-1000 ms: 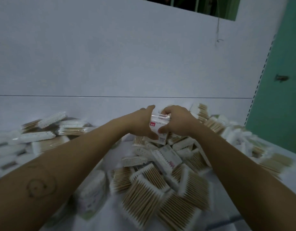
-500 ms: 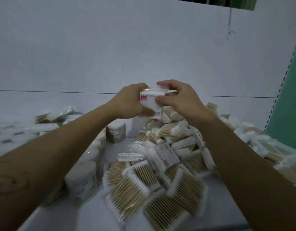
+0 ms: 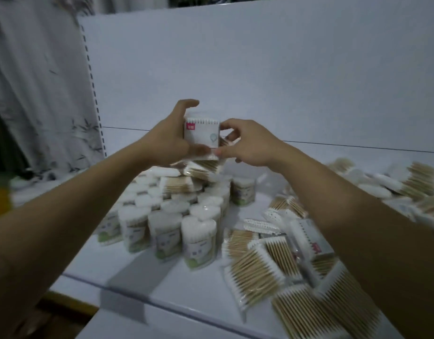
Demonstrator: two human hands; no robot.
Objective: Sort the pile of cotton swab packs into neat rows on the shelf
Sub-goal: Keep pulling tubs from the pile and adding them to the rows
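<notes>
A small stack of flat cotton swab packs (image 3: 202,134), white with a pink label on the front one, is held up above the shelf. My left hand (image 3: 173,138) grips the stack from its left side, thumb under and fingers over. My right hand (image 3: 245,145) pinches its right edge with thumb and fingertips. Below and to the right lies a loose pile of flat swab packs (image 3: 264,260) with wooden sticks showing. Round swab tubs (image 3: 198,238) stand in rows at the left of the shelf, with a few flat packs (image 3: 178,184) lying on top of them.
The white shelf (image 3: 127,277) has a front edge low in view and a white back panel (image 3: 260,69). More loose packs (image 3: 392,182) lie at the far right. A perforated upright (image 3: 93,94) and a patterned curtain (image 3: 34,94) stand at the left.
Both hands lifted the stack off the pile and carried it left, over the rows of round tubs. The view has swung left, so the pile now lies to the right.
</notes>
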